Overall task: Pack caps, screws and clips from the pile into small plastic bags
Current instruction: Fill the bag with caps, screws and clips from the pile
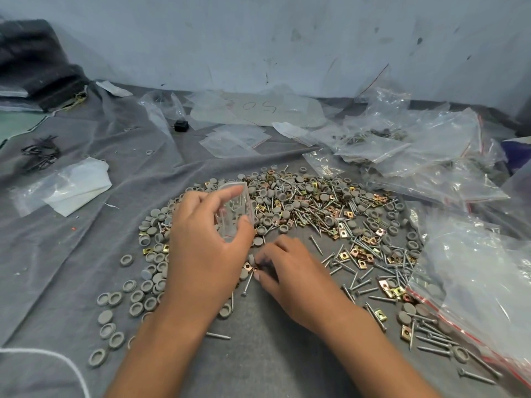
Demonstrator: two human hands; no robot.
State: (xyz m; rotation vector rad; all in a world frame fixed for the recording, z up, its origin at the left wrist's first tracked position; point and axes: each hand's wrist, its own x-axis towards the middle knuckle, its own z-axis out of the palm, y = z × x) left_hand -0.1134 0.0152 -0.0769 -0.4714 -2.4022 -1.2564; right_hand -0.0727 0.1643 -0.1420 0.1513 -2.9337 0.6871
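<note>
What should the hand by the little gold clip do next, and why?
Probably lift what it is pinching up into the small clear plastic bag. The right hand has its fingertips down at a brass-coloured square clip and a grey round cap, while the left hand holds the bag just above the pile of caps, screws and clips.

- One head view only, looking forward and down from above the pile (pixel 301 214) of caps, screws and clips.
- It sits close: the pile fills the middle, with both forearms entering from the bottom edge.
- Beyond the pile, the wall (pixel 258 38) closes the top; wide-angle bending shows at the edges.
</note>
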